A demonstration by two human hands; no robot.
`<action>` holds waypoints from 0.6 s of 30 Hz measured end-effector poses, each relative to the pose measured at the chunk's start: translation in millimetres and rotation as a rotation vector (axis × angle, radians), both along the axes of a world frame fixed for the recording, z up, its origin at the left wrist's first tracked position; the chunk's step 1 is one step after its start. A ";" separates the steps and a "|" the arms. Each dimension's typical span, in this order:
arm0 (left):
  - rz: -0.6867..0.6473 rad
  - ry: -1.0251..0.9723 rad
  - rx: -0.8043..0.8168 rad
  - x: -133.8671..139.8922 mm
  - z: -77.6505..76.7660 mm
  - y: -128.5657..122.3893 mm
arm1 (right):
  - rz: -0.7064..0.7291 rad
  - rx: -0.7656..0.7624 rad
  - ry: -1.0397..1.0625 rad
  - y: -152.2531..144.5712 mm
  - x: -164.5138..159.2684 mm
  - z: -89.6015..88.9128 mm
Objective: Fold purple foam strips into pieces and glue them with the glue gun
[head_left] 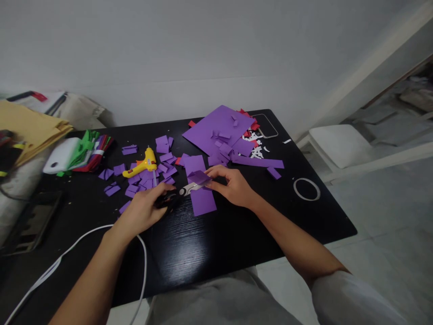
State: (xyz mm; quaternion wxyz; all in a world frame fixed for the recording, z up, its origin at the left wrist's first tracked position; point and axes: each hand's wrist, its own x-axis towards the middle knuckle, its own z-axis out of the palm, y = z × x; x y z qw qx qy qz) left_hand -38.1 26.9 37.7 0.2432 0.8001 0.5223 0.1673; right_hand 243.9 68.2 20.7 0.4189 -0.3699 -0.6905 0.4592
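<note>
My left hand (147, 205) is closed round the black handles of a pair of scissors (187, 189), whose blades point to the right. Between and over the blades is a folded purple paper piece (199, 177). My right hand (232, 184) pinches the right edge of this piece between thumb and fingers. Beneath the blades a purple paper strip (204, 204) lies flat on the black table (182, 257). Left of it, a yellow glue gun (144, 163) rests among several small folded purple paper pieces (165, 157).
A large purple sheet (213, 128) lies at the back, with red scraps (256, 126) and white scraps (257, 151) beside it. A long purple strip (259, 162) and a tape ring (306, 189) lie right. A white cable (146, 257) loops at front left. Bundled coloured strips (91, 155) sit left.
</note>
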 end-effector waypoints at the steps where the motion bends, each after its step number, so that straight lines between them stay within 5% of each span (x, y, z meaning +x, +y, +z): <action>1: 0.004 0.002 -0.003 0.2 0.3 0.0 | -0.002 -0.001 -0.002 0.0 0.0 0.1; 18: 0.029 0.015 -0.011 -0.5 -0.9 0.6 | -0.015 0.001 -0.015 0.3 -0.2 0.2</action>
